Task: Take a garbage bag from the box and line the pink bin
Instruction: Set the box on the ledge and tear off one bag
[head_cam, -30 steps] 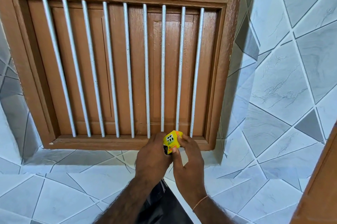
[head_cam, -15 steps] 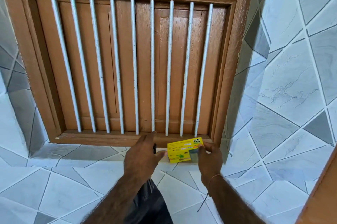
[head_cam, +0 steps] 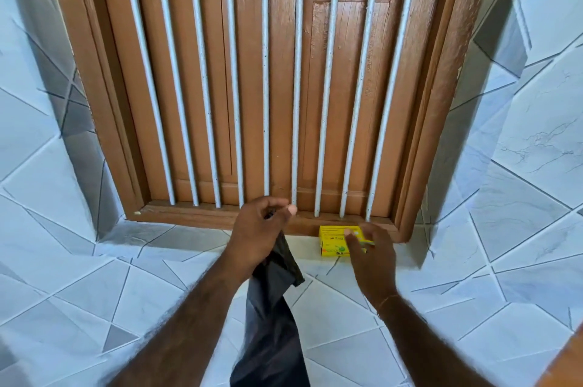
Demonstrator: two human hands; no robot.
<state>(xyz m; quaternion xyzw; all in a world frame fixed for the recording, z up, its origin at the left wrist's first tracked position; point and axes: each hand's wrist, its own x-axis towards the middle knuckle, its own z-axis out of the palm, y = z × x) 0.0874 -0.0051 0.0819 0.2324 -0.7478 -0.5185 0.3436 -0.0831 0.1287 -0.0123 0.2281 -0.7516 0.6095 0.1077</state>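
Observation:
My left hand grips the top of a black garbage bag, which hangs down in front of my forearm. A small yellow garbage-bag box lies on the tiled window sill, against the wooden frame. My right hand hovers over the box's right end with fingers loosely spread; whether the fingertips touch the box is unclear. The pink bin is out of view.
A brown wooden window with shut shutters and several white vertical bars fills the upper view. Grey-white tiled walls surround it, and the tiled sill runs below. A brown wooden edge shows at bottom right.
My right hand has set the yellow box down on the sill by the frame and loosened off it. My left hand stayed on the black bag; the view moved closer.

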